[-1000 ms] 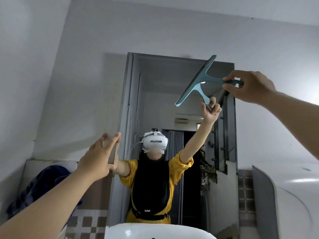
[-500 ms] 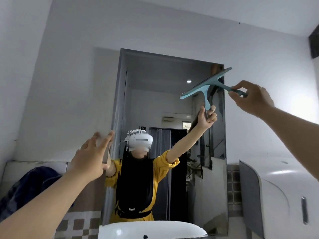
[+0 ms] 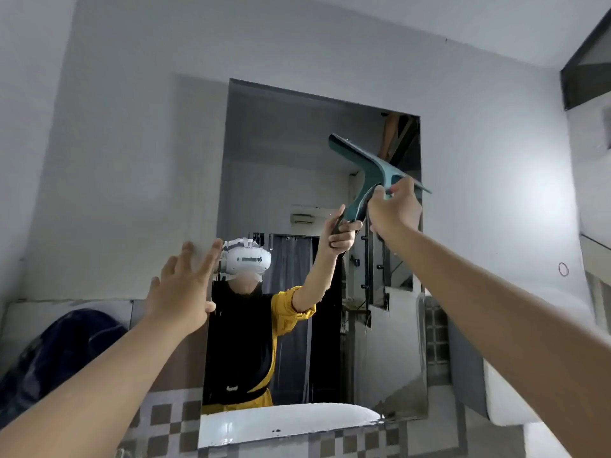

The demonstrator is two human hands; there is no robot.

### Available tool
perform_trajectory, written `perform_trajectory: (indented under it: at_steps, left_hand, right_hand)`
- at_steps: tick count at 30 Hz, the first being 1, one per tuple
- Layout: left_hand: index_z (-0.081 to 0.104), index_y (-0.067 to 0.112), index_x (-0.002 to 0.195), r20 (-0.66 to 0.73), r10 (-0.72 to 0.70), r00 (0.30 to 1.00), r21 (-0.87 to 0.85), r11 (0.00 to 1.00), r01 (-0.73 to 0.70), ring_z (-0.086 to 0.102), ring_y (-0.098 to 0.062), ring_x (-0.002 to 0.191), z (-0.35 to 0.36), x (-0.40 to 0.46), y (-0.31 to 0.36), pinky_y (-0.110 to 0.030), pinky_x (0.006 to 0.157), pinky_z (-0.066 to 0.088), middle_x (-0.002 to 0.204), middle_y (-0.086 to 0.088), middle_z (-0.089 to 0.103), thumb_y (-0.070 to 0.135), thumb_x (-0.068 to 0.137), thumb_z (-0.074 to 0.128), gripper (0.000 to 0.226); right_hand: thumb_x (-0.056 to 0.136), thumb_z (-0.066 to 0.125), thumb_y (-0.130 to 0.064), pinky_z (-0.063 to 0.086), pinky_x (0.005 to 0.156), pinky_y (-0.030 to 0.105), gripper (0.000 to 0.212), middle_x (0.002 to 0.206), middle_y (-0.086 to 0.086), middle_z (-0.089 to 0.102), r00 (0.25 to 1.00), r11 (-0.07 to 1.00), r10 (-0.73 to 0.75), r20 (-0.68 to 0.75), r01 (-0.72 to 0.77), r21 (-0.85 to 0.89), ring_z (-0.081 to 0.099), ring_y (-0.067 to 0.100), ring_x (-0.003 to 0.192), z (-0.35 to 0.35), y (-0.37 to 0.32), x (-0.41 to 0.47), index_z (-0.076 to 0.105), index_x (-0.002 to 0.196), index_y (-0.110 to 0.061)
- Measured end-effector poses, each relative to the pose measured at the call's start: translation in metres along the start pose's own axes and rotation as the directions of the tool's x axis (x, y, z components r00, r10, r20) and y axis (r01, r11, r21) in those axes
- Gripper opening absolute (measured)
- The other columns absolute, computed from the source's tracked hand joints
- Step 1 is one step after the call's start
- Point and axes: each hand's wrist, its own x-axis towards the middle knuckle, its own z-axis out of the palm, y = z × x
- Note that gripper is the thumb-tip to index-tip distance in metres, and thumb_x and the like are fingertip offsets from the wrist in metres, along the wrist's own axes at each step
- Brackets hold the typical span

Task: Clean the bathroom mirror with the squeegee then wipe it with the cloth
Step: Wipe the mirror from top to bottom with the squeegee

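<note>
- Head view, looking up at the wall mirror (image 3: 297,153) from below.
- Right hand (image 3: 395,209) is raised at the mirror's upper right, fingers curled round the handle of the teal squeegee (image 3: 370,166).
- Squeegee blade runs diagonally, upper left to lower right, in front of the glass near the top right corner. Cannot tell whether the blade edge touches the glass.
- Handle points down and left from the blade into the grip; the reflection shows a hand wrapped round it too.
- Left hand (image 3: 183,289) is released: fingers straight and spread, palm toward the wall, at the mirror's left edge about mid-height. Thumb sits at the edge of the glass; actual contact with wall or mirror is unclear.
- Mirror reflects a person in a yellow top with a black front and a white headset (image 3: 246,259).
- White sink (image 3: 284,424) rim sits below the mirror.
- Checkered tiles (image 3: 168,421) run along the wall at sink level.
- Dark blue bundle (image 3: 66,352) lies at lower left, against the wall; too blurred to say what it is.
</note>
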Motion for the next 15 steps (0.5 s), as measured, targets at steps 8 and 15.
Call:
perform_trajectory:
  at_steps: [8, 15]
  left_hand:
    - [-0.027, 0.039, 0.140, -0.023, -0.004, 1.000, 0.020, 1.000, 0.004, 0.016, -0.037, 0.141, 0.004, -0.001, -0.002, -0.052, 0.107, 0.035, 0.156, -0.016, -0.003, 0.035, 0.080, 0.069, 0.113]
    - [-0.027, 0.038, 0.141, -0.017, -0.011, 1.000, 0.025, 1.000, 0.011, 0.014, -0.035, 0.141, 0.003, -0.003, 0.001, -0.052, 0.110, 0.031, 0.156, -0.015, -0.003, 0.035, 0.081, 0.067, 0.111]
  right_hand:
    - [0.096, 0.050, -0.025, 0.038, 0.047, 0.017, 0.019, 0.075, -0.004, 0.049, 0.979, 0.937, 0.196, -0.062, -0.168, 0.307, 0.049, 0.008, 0.057, 0.045, -0.036, -0.060, 0.045, 0.105, -0.010]
    - [0.098, 0.050, -0.017, 0.033, 0.032, 0.006, 0.014, 0.071, -0.006, 0.046, 0.987, 0.864, 0.138, 0.086, -0.162, 0.476, 0.053, -0.009, 0.040, 0.083, -0.070, -0.120, 0.042, 0.103, -0.007]
